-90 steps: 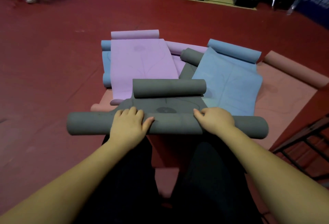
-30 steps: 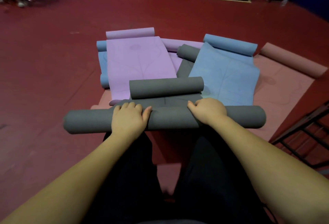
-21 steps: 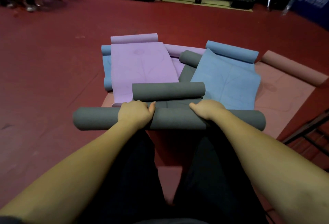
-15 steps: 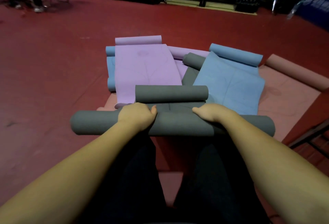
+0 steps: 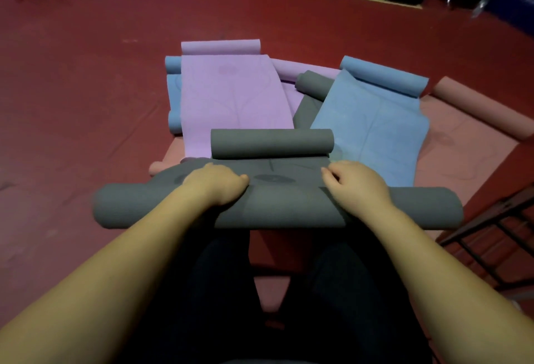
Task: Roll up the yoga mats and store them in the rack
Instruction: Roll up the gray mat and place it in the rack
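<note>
A grey yoga mat lies across my legs, wound into a thick near roll (image 5: 138, 207) with a short flat stretch leading to its smaller far roll (image 5: 271, 144). My left hand (image 5: 216, 185) sits on top of the near roll left of centre, fingers curled over its far side. My right hand (image 5: 357, 185) grips the roll right of centre, fingers curled too. A dark metal rack (image 5: 491, 227) shows at the right edge.
Beyond lie a purple mat (image 5: 231, 97), a blue mat (image 5: 372, 126), another grey mat (image 5: 312, 86) and a second blue mat (image 5: 173, 94), all partly unrolled on a pink mat (image 5: 462, 155). Red floor surrounds them. A person's feet are far left.
The near grey roll now sits a little further from the far roll, so more flat mat with its oval mark shows. Both hands stay on the roll.
</note>
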A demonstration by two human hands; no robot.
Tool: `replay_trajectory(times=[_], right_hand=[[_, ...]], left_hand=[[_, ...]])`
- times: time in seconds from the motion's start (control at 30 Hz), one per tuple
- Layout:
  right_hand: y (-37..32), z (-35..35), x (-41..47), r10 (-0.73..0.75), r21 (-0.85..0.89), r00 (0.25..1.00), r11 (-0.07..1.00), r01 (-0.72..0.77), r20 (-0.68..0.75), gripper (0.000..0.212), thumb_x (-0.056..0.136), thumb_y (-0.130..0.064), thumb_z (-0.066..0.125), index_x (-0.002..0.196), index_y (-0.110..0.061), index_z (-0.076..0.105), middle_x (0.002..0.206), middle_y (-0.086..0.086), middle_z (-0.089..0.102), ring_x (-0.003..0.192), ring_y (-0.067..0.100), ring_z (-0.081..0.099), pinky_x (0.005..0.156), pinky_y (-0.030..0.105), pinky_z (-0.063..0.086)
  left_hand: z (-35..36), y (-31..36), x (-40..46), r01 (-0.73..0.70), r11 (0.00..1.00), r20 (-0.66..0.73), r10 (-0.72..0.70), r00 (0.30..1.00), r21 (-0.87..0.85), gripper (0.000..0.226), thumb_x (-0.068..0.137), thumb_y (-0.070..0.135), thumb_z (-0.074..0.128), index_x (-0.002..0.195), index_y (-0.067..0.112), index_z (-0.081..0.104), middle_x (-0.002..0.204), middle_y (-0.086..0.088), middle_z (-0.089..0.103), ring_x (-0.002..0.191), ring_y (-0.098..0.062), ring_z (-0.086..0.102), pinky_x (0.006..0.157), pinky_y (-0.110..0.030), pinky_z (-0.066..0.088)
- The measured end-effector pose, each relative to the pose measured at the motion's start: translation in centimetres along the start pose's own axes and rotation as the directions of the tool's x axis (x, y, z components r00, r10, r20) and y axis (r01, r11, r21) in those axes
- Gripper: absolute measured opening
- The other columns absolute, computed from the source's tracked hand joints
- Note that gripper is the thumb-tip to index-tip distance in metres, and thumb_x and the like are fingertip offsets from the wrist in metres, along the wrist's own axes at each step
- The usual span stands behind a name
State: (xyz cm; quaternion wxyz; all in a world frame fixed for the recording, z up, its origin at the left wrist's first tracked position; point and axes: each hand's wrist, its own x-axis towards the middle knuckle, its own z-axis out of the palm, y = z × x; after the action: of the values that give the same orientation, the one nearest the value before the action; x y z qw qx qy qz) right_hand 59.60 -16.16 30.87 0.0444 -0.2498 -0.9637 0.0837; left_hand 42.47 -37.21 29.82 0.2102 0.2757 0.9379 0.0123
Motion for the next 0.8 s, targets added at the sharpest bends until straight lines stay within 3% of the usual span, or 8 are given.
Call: replay_trajectory(times=[0.17,0.27,0.37,0.43,0.53,0.63,0.7,0.8], right_hand=[[0.6,1.4,-2.4,-0.014,0.053,0.999,0.998,0.016,-0.048,0.044,0.096,-0.052,0.039,0.094,-0.018,0.067,0.092,0.0,0.064,0.096,0.023,0.053,0.077,0.035,0.04],[0.5,2.4,-2.7,-0.06,-0.046,0.997,0.997,0.057,-0.054,0.061,0.094,-0.061,0.029,0.111,-0.017,0.067,0.107,0.002,0.069,0.104,0.026,0.058,0.089,0.036,0.04],[0.1,2.6,-1.9,-0.037,-0.121,0.997,0.992,0.029,-0.064,0.069,0.088,-0.066,0.016,0.097,-0.019,0.067,0.096,0.001,0.069,0.096,0.026,0.06,0.081,0.035,0.038],[-0.1,2.5,-1.1,-0.023,-0.158,0.998,0.987,0.014,-0.055,0.064,0.09,-0.064,0.017,0.087,-0.019,0.064,0.09,0.002,0.067,0.093,0.026,0.06,0.074,0.035,0.033],[-0.3,2.4,-0.1,-0.019,-0.168,0.999,0.986,0.013,-0.032,0.049,0.098,-0.056,0.029,0.077,-0.02,0.053,0.091,0.005,0.066,0.093,0.029,0.059,0.069,0.033,0.027],[-0.3,2.1,1.2,0.031,-0.151,0.999,0.988,-0.025,0.033,0.049,0.098,-0.057,0.027,0.076,-0.02,0.051,0.094,0.008,0.066,0.092,0.029,0.059,0.068,0.033,0.03],[-0.2,2.1,2.4,0.078,-0.128,0.991,0.99,-0.064,0.107,0.058,0.098,-0.058,0.023,0.082,-0.019,0.062,0.098,0.009,0.067,0.093,0.029,0.059,0.068,0.033,0.035],[0.0,2.2,4.0,0.094,-0.131,0.977,0.989,-0.069,0.194,0.066,0.096,-0.06,0.02,0.095,-0.018,0.07,0.104,0.01,0.067,0.093,0.028,0.057,0.071,0.033,0.038]], left_hand=[[-0.8,0.9,1.8,-0.03,1.0,0.073,0.03,0.997,-0.004,0.055,0.1,0.046,0.033,0.133,0.009,0.058,0.144,-0.017,0.05,0.129,-0.034,0.047,0.11,-0.042,0.033],[-1.1,0.9,2.8,-0.073,0.997,0.028,0.073,0.997,-0.002,0.045,0.099,0.041,0.037,0.123,0.013,0.063,0.137,-0.014,0.056,0.118,-0.031,0.052,0.096,-0.038,0.039],[-0.8,0.9,3.0,-0.086,0.996,-0.041,0.084,0.996,-0.029,0.041,0.099,0.041,0.038,0.111,0.017,0.07,0.122,-0.011,0.063,0.1,-0.028,0.053,0.083,-0.034,0.04],[-0.8,0.9,2.5,-0.093,0.995,-0.186,0.086,0.979,-0.03,0.044,0.101,0.043,0.036,0.101,0.016,0.071,0.108,-0.012,0.066,0.089,-0.028,0.053,0.075,-0.034,0.039],[-0.6,1.0,1.0,-0.112,0.994,-0.433,0.109,0.895,0.018,0.047,0.103,0.042,0.036,0.084,0.012,0.068,0.084,-0.008,0.062,0.085,-0.032,0.06,0.065,-0.034,0.036],[1.0,0.6,-0.4,-0.196,0.981,-0.59,0.163,0.791,0.008,0.051,0.098,0.04,0.037,0.07,0.008,0.063,0.074,-0.012,0.063,0.076,-0.037,0.059,0.06,-0.038,0.041],[3.0,-0.3,-0.9,-0.232,0.971,-0.631,0.211,0.746,0.051,0.052,0.093,0.045,0.037,0.066,0.008,0.061,0.069,-0.015,0.06,0.073,-0.037,0.057,0.062,-0.043,0.046],[4.7,-0.8,-1.1,-0.198,0.972,-0.573,0.235,0.785,0.128,0.055,0.095,0.052,0.035,0.079,0.009,0.064,0.079,-0.013,0.064,0.081,-0.036,0.058,0.074,-0.045,0.046]])
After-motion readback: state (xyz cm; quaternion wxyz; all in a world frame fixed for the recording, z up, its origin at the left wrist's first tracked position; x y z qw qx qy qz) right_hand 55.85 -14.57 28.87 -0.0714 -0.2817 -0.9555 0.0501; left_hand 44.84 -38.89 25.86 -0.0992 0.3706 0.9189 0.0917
